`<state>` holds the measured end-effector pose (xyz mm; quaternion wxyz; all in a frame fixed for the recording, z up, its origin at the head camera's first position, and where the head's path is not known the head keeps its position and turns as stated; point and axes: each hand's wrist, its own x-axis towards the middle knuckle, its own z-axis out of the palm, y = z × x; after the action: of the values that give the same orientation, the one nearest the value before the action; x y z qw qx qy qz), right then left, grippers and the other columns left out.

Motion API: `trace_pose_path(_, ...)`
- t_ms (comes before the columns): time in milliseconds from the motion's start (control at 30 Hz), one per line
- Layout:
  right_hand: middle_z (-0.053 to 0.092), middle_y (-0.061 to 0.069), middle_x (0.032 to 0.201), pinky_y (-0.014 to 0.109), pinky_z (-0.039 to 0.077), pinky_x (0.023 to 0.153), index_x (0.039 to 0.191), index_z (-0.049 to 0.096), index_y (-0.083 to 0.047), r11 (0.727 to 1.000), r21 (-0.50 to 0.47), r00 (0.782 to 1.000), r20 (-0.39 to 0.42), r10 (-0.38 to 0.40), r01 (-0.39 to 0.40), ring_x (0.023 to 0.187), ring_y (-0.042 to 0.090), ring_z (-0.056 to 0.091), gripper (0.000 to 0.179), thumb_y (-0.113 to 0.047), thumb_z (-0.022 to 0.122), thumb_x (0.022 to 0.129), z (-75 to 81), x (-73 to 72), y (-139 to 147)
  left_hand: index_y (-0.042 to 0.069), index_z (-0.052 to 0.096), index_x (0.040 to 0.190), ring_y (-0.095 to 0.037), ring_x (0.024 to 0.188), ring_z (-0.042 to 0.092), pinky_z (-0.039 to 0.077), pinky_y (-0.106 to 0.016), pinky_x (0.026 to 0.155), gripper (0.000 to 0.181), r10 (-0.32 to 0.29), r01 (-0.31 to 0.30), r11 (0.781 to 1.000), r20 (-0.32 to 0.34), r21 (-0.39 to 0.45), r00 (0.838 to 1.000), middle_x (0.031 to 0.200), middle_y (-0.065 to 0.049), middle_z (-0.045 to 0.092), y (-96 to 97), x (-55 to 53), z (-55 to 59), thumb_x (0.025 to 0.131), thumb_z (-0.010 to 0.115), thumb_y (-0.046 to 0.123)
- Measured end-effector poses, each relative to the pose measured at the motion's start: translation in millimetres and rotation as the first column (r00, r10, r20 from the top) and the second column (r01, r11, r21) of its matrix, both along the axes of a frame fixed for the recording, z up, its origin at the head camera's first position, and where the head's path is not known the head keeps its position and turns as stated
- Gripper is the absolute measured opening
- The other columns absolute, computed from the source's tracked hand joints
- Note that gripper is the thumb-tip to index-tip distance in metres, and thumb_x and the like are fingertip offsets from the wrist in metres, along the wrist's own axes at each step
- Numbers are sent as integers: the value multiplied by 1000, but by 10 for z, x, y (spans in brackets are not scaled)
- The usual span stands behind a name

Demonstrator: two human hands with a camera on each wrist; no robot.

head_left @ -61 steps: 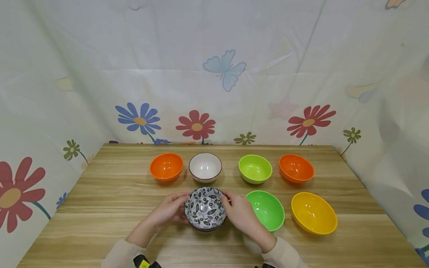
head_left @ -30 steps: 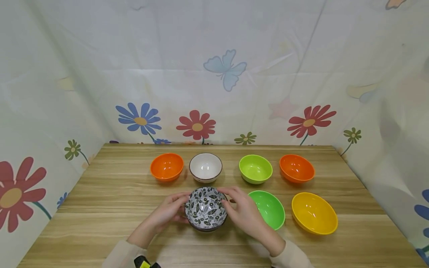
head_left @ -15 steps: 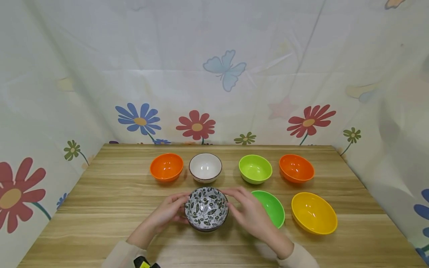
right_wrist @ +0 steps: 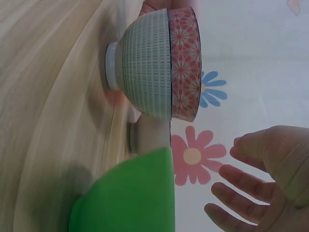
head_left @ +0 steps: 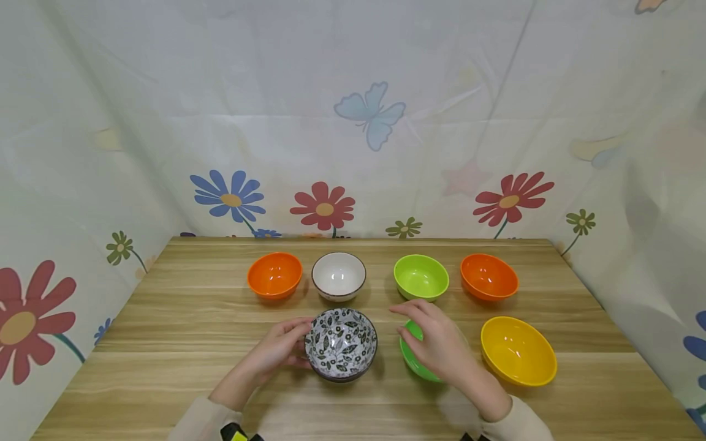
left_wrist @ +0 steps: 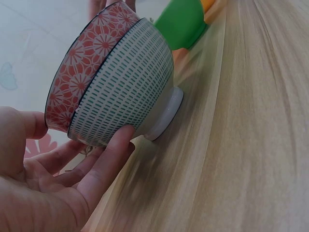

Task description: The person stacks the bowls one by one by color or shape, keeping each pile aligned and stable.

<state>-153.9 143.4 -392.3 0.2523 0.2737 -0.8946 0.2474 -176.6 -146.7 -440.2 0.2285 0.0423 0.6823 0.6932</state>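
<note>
A bowl (head_left: 340,346) with a dark leaf pattern inside stands upright at the front middle of the table. Its outside (left_wrist: 120,77) has a red flowered band above a green-dashed body, and a step between them looks like one bowl nested in another. My left hand (head_left: 281,344) holds this stack from the left, thumb at the rim and fingers under the side. To the right, my right hand (head_left: 441,343) hovers over a green bowl (head_left: 412,352), hiding much of it. In the right wrist view, its fingers are spread and hold nothing, apart from the green bowl (right_wrist: 135,193).
Along the back stand an orange bowl (head_left: 274,275), a white bowl with a dark rim (head_left: 338,275), a lime bowl (head_left: 421,277) and another orange bowl (head_left: 489,277). A larger yellow bowl (head_left: 517,351) sits at the right. Flower-printed cloth (head_left: 369,153) encloses the wooden table (head_left: 182,318).
My right hand has let go of the leaf-patterned bowl's rim and moved right, over the green bowl. My left hand and the bowls have stayed in place.
</note>
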Motion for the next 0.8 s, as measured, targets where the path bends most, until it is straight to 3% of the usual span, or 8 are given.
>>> trace_pose_path(800, 62, 5, 93, 35, 54, 66, 105, 67, -11, 979, 127, 985, 36, -167, 162, 81, 21, 59, 41, -5, 79, 67, 9, 34, 413, -7, 37, 135, -17, 82, 63, 56, -38, 70, 51, -6, 6, 1000, -2, 6, 1000, 107, -13, 60, -3, 7, -2, 96, 44, 24)
